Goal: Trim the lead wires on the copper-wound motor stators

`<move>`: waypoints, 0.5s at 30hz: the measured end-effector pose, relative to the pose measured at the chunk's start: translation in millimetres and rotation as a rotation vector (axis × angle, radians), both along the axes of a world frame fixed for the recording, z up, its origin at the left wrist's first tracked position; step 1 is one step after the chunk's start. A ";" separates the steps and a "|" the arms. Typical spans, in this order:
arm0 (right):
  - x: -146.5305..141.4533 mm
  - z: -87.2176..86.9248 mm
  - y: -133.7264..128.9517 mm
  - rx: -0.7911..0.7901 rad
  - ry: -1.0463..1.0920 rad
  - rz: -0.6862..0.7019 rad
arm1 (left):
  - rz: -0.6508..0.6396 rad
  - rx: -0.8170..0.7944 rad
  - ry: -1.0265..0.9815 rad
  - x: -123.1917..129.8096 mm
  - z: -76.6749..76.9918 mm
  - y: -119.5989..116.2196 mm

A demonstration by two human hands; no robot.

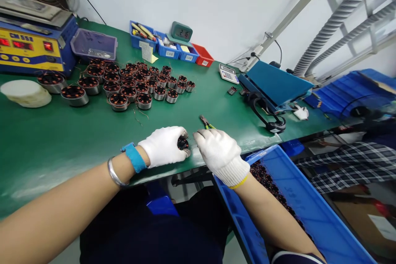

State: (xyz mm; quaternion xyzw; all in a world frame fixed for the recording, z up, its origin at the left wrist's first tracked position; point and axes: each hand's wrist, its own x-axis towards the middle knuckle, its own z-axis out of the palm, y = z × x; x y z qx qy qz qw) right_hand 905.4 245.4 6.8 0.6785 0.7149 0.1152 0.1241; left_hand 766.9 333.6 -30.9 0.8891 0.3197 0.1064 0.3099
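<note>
**Left hand grips a wound coil at the near table edge**

The gloved left hand (163, 147) clasps the coil (182, 143) between thumb and fingers, its forearm slanting in from the near left. The gloved right hand (218, 148), knuckles up, curls just right of it; whether it pinches anything, I cannot tell. Pliers (204, 121) lie just beyond on the green table (192, 109); more coils (144, 100) cluster far left.

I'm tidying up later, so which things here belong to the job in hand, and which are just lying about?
Likely part of the job:
wound stator in the left hand
grouped stators on the bench
green-handled pliers by the right hand

Likely just lying about:
calculator
digital clock
red bin
</note>
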 end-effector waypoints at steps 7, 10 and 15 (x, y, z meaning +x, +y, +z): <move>18.3 7.7 8.6 -0.173 0.806 -0.324 | -0.012 -0.020 0.013 0.2 -0.9 2.1; 29.5 -2.6 15.1 -0.216 1.379 -0.507 | -0.025 -0.038 0.001 -1.0 -2.0 2.3; 28.2 -27.0 14.6 -0.131 1.820 -0.528 | -0.010 -0.038 -0.126 -0.4 -7.3 -0.6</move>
